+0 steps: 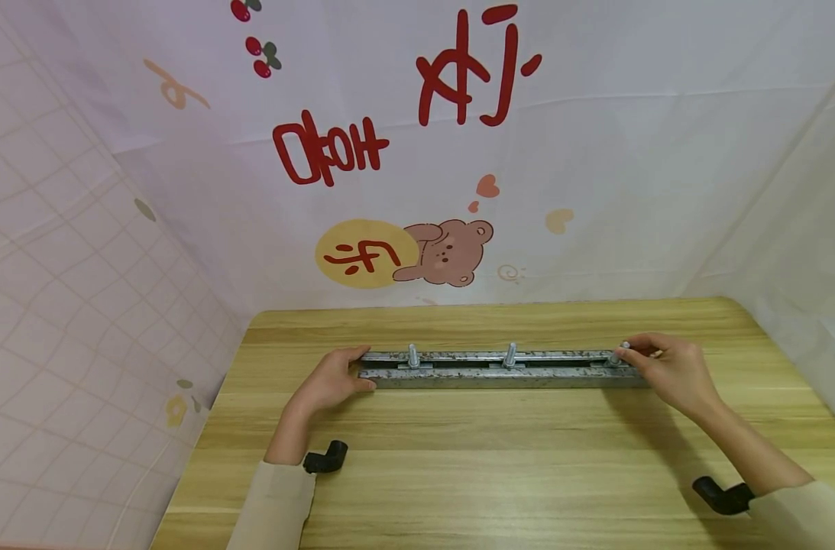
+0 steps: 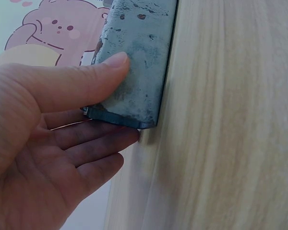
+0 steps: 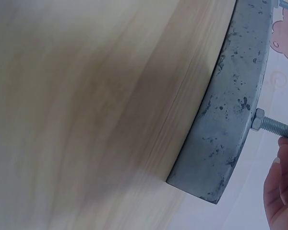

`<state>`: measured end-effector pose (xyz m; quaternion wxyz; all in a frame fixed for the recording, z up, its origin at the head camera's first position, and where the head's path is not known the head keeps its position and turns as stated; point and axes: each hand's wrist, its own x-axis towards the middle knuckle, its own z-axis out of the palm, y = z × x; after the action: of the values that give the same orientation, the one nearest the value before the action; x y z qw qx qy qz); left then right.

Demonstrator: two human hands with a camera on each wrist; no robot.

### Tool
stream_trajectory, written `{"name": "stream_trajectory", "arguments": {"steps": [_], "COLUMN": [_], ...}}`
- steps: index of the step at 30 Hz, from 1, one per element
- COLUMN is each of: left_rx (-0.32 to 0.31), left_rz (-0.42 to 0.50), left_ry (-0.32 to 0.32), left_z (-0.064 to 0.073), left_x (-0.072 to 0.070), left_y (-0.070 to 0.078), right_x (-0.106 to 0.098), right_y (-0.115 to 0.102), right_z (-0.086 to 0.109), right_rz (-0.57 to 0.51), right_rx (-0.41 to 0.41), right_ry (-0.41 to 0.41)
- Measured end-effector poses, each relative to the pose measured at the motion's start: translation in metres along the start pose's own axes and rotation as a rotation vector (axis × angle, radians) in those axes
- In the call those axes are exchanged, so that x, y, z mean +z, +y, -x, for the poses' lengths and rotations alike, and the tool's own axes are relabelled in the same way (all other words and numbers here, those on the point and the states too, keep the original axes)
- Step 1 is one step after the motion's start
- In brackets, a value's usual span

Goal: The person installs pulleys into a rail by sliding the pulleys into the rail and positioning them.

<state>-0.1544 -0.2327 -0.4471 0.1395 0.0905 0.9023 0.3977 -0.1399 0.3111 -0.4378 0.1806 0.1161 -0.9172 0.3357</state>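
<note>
A slotted metal channel (image 1: pixel 458 380), grey with dark specks, lies lengthwise on the wooden table. Three threaded bolts stand up from its slot: a left bolt (image 1: pixel 413 356), a middle bolt (image 1: pixel 509 355) and a right bolt (image 3: pixel 277 127) with a hex nut (image 3: pixel 258 120) at its base. My left hand (image 1: pixel 328 380) grips the channel's left end, thumb on the front face in the left wrist view, other fingers behind and beyond the end. At the other end, my right hand (image 1: pixel 678 374) pinches the upper part of the right bolt. Its fingers are partly cut off in the right wrist view.
A black elbow-shaped piece (image 1: pixel 328 457) lies beside the left forearm, and another black elbow (image 1: pixel 721 496) sits by the right forearm. Behind the wooden table (image 1: pixel 486 458) hangs a white printed cloth (image 1: pixel 623 176) with a bear and red characters.
</note>
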Motion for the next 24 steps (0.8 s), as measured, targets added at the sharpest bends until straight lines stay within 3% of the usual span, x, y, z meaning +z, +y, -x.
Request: {"name": "stream_trajectory", "arguments": {"steps": [24], "left_rx": [0.002], "left_rz": [-0.003], "left_ry": [0.002], "left_z": [0.0005], "left_x": [0.0008], "left_y": [-0.0009], "right_x": [0.0065], "right_y": [-0.0029], "right_z": [-0.0010], "right_rz": [-0.014], "right_rx": [0.000], "right_ry": [-0.013]}}
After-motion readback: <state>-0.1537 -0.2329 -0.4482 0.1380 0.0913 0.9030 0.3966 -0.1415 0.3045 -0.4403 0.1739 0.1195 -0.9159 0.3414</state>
